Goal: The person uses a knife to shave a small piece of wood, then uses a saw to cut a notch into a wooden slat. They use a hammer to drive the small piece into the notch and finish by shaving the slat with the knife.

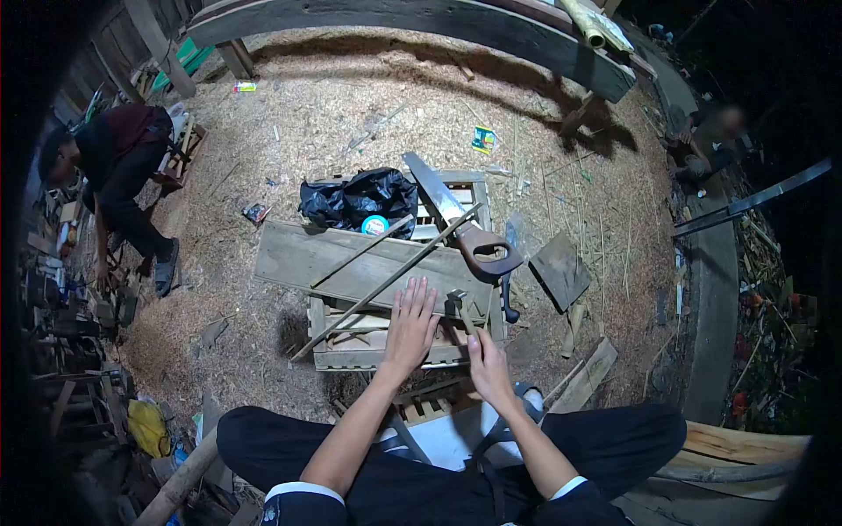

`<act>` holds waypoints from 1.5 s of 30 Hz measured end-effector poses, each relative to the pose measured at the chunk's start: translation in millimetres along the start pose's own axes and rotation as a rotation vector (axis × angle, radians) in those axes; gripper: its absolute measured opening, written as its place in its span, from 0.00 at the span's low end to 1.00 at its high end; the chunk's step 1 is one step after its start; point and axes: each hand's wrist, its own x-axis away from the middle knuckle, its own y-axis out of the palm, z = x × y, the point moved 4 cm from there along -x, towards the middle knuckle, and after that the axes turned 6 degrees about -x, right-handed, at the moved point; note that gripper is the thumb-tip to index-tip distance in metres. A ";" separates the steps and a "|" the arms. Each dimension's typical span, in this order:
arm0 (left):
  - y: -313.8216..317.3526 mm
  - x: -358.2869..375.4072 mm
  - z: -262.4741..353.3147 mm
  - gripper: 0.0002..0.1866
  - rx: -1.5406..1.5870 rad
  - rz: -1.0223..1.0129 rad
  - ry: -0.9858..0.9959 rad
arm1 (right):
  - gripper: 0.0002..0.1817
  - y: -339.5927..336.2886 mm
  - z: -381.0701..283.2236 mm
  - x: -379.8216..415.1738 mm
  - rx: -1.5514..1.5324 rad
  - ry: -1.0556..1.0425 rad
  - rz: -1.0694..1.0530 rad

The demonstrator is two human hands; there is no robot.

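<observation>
My left hand lies flat, fingers stretched out, over the near edge of a wide wooden board. My right hand is closed around the wooden handle of a small hammer, its head close to the board's near edge. A long thin wooden strip crosses the board diagonally beside my left fingers, and a shorter strip lies further left. The board rests across a slatted wooden crate. A handsaw with a brown wooden handle lies over the board's right end.
A black plastic bag and a round blue-and-white lid sit behind the board. A square wood piece lies to the right on shavings. One person bends over at left; another person sits at far right. A heavy beam spans the back.
</observation>
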 end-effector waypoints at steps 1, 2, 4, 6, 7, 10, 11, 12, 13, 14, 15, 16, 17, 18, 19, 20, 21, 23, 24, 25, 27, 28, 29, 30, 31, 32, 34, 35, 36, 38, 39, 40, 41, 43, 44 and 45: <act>3.0 1.5 0.4 0.32 -0.044 0.003 0.005 | 0.22 4.6 5.2 2.9 0.002 0.015 -0.002; 5.9 3.1 -0.6 0.32 -0.035 -0.009 0.004 | 0.21 8.7 12.4 4.5 0.003 0.027 -0.005; 6.2 1.9 -1.6 0.34 -0.071 0.008 0.015 | 0.20 10.4 10.1 5.4 0.025 0.014 0.014; 3.8 2.5 -1.2 0.35 -0.061 -0.021 0.001 | 0.19 2.9 -5.5 8.9 0.005 -0.014 0.048; 4.7 2.9 -1.3 0.37 -0.056 -0.040 -0.014 | 0.18 -1.9 -16.2 9.9 -0.016 -0.054 0.082; 6.2 4.1 -0.8 0.38 -0.102 -0.005 -0.011 | 0.17 -4.0 -30.5 19.4 -0.035 -0.211 0.252; 5.6 3.5 -1.1 0.38 -0.162 -0.002 0.001 | 0.17 -2.3 -24.1 18.1 -0.037 -0.214 0.248; 5.3 3.0 -1.2 0.38 -0.134 0.020 -0.006 | 0.17 4.7 -5.6 12.4 0.087 -0.075 0.128; 4.5 4.2 -0.1 0.38 -0.136 0.023 -0.005 | 0.17 9.7 8.4 8.8 0.210 0.064 0.008; 2.7 2.9 -1.8 0.38 -0.067 0.026 -0.002 | 0.17 8.5 11.7 8.7 0.195 -0.018 0.080; 2.6 2.8 -3.2 0.38 0.004 0.030 -0.009 | 0.17 7.3 10.2 5.2 0.196 -0.029 0.076; 3.3 2.6 -4.1 0.38 0.016 0.057 -0.009 | 0.17 6.7 11.8 7.6 0.165 -0.006 0.049; 4.1 3.5 -4.0 0.38 0.018 0.058 -0.010 | 0.17 4.7 12.8 8.6 0.134 0.017 0.027; 3.6 2.4 -3.9 0.38 -0.001 0.062 -0.006 | 0.17 1.5 8.1 8.4 0.138 0.012 0.025; 3.2 2.7 -3.4 0.38 -0.020 0.063 -0.001 | 0.17 0.6 3.6 10.6 0.164 0.019 0.004; 3.2 2.7 -2.8 0.38 -0.014 0.065 -0.008 | 0.18 -0.2 0.0 11.0 0.191 0.025 -0.016; 3.2 1.6 -2.7 0.38 -0.015 0.069 -0.011 | 0.18 -1.1 -1.3 9.5 0.191 0.021 -0.018; 4.7 2.9 -3.0 0.39 -0.031 0.075 -0.014 | 0.19 -3.4 -5.4 7.1 0.098 -0.072 0.025; 4.6 2.5 -2.9 0.39 -0.035 0.073 -0.021 | 0.19 -4.1 -8.1 6.8 0.095 -0.072 0.017; 4.9 2.7 -1.7 0.39 -0.078 0.068 -0.025 | 0.20 -7.2 -14.0 8.8 0.051 -0.111 0.049; 2.8 2.2 -1.1 0.40 -0.126 0.068 -0.029 | 0.20 -9.0 -14.9 8.9 0.004 -0.156 0.081; 2.4 1.5 -0.8 0.41 -0.144 0.063 -0.029 | 0.21 -7.0 -7.0 7.6 0.021 -0.136 0.069; 2.4 1.2 0.1 0.42 -0.162 0.058 -0.027 | 0.21 -5.7 0.3 7.2 0.038 -0.116 0.059; 3.5 0.8 -0.4 0.42 -0.166 0.058 -0.024 | 0.21 -5.3 4.0 7.3 0.033 -0.118 0.061; 4.6 -0.8 -1.7 0.41 -0.160 0.053 -0.024 | 0.21 -4.5 7.6 6.5 0.036 -0.115 0.055; 5.6 -2.4 -3.1 0.40 -0.154 0.050 -0.024 | 0.21 -4.1 11.3 5.4 0.039 -0.113 0.048; -8.4 -7.3 -7.8 0.39 -0.177 0.106 -0.017 | 0.22 -3.2 11.2 3.6 0.040 -0.097 0.041; -17.2 -9.2 -8.5 0.38 -0.194 0.153 -0.011 | 0.22 -3.6 12.3 5.0 0.044 -0.072 0.031; -25.9 -14.7 -7.9 0.33 -0.136 0.175 -0.002 | 0.22 -5.9 10.0 5.2 0.051 -0.042 0.021; -8.8 -15.6 -12.7 0.32 -0.234 0.179 0.100 | 0.22 -6.2 14.2 4.7 0.023 -0.054 0.031; -5.3 -16.5 -10.3 0.31 -0.327 0.185 0.188 | 0.22 -6.3 14.6 3.7 0.004 -0.067 0.029; -3.3 -15.3 -11.3 0.28 -0.283 0.210 0.196 | 0.22 -7.5 16.6 2.8 0.000 -0.069 0.036; 0.2 -15.8 -14.6 0.28 -0.284 0.211 0.203 | 0.22 -8.4 19.3 2.7 -0.004 -0.068 0.041; 1.9 -15.3 -14.1 0.27 -0.269 0.210 0.215 | 0.23 -12.5 19.5 4.6 -0.006 -0.058 0.047; 3.2 -15.0 -12.8 0.26 -0.266 0.210 0.224 | 0.23 -14.5 19.7 5.7 -0.027 -0.046 0.052; 4.8 -13.6 -12.0 0.26 -0.268 0.207 0.226 | 0.23 -15.8 18.3 5.9 -0.050 -0.038 0.057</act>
